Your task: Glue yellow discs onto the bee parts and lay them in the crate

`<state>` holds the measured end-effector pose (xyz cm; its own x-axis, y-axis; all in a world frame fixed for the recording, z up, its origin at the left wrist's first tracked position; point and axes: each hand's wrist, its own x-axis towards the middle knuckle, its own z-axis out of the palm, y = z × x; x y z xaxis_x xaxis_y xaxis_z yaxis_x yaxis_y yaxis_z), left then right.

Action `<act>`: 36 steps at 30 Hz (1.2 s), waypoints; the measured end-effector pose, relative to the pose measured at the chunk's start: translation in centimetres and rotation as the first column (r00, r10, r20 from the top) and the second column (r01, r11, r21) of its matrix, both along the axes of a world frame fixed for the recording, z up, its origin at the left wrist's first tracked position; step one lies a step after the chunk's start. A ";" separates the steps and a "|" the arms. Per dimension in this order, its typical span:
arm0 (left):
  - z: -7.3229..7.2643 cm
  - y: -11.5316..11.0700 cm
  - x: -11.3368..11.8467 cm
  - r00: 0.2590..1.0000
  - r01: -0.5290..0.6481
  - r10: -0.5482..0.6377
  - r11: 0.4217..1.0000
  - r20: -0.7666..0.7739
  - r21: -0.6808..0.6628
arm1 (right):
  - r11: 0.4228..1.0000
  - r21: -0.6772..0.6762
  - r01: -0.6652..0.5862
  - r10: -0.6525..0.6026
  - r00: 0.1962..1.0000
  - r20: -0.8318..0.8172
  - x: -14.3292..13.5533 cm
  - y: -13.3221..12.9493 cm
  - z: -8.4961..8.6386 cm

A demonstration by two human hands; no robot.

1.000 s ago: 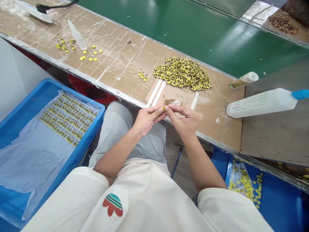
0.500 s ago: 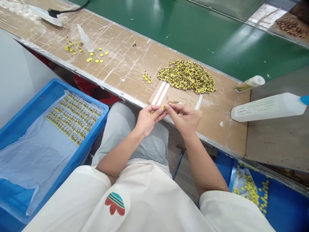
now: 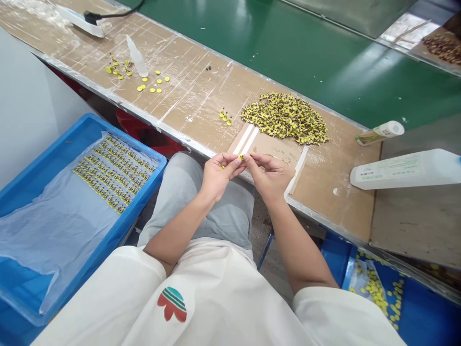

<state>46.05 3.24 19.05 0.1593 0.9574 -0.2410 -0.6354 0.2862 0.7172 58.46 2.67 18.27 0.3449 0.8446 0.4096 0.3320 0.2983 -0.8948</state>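
Observation:
My left hand (image 3: 220,174) and my right hand (image 3: 268,175) meet at the front edge of the table, fingertips pinched together on a small yellow piece (image 3: 241,157) with a dark part. Another bit of yellow shows between the fingers of my left hand. Just beyond my hands lies a cardboard sheet with white tape (image 3: 248,139). Behind it is a big heap of small yellow and brown figures (image 3: 286,119). A few figures on yellow discs (image 3: 225,117) stand left of the heap.
On the left, a blue tray (image 3: 144,190) holds rows of figures on a white sheet. A white nozzle bottle (image 3: 137,56) lies near yellow discs (image 3: 152,90). At right are a small tube (image 3: 382,132) and a large white bottle (image 3: 403,169). Yellow discs fill a lower blue bin (image 3: 414,298).
The view has shifted slightly, so the table's things appear farther right. Both hands remain together at the small yellow piece, with only slight finger movement.

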 end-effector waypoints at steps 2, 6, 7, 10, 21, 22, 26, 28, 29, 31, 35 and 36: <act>0.0 0.1 -0.2 1.000 -0.006 0.006 1.000 -0.017 0.022 | 1.000 -0.012 -0.003 0.003 1.000 -0.016 -0.3 0.2 -0.1; -0.2 0.2 -0.4 0.999 -0.021 0.023 0.998 -0.032 0.058 | 0.999 -0.042 0.015 -0.017 0.998 -0.058 -0.7 0.7 -0.5; -0.2 0.3 -0.4 0.999 -0.027 0.029 0.998 -0.032 0.059 | 0.999 -0.047 0.019 -0.022 0.998 -0.058 -0.8 0.8 -0.6; -0.5 0.6 -0.6 0.999 -0.042 0.043 0.998 -0.028 0.042 | 0.998 -0.063 0.015 -0.017 0.999 -0.042 -1.1 1.1 -0.9; -1.4 1.5 -1.6 0.995 -0.087 0.088 0.996 -0.037 0.025 | 0.998 -0.062 -0.020 0.019 1.000 -0.018 -2.0 2.6 -1.4; -1.4 1.6 -1.6 0.995 -0.097 0.098 0.995 -0.029 0.026 | 0.998 -0.063 -0.023 0.022 1.000 -0.010 -2.2 2.7 -1.4; -1.2 1.7 -1.8 0.996 -0.086 0.085 0.996 0.031 0.014 | 0.999 -0.043 -0.016 0.016 1.000 0.011 -2.5 3.1 -0.9; -1.1 1.8 -1.9 0.997 -0.062 0.062 0.998 0.054 -0.010 | 0.999 -0.039 -0.003 0.003 1.000 0.014 -2.6 3.2 -0.6; -1.0 1.8 -1.9 0.997 -0.051 0.052 0.998 0.062 -0.025 | 0.999 -0.050 0.000 0.001 1.000 0.014 -2.6 3.2 -0.5; -0.9 1.8 -2.0 0.997 -0.032 0.036 0.998 0.068 -0.058 | 0.995 -0.095 -0.015 0.015 1.000 -0.002 -2.7 3.4 -0.3; -0.9 1.9 -2.4 0.996 -0.027 0.035 0.994 0.076 -0.106 | 0.979 -0.172 -0.107 0.092 0.992 -0.090 -2.7 3.6 -0.3; -1.0 2.0 -2.5 0.996 -0.031 0.040 0.993 0.076 -0.111 | 0.976 -0.179 -0.126 0.109 0.988 -0.105 -2.8 3.6 -0.3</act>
<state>43.58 5.19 18.09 0.1479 0.9311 -0.3334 -0.6993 0.3369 0.6305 55.69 6.31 17.93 0.2681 0.9395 0.2130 0.2160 0.1569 -0.9637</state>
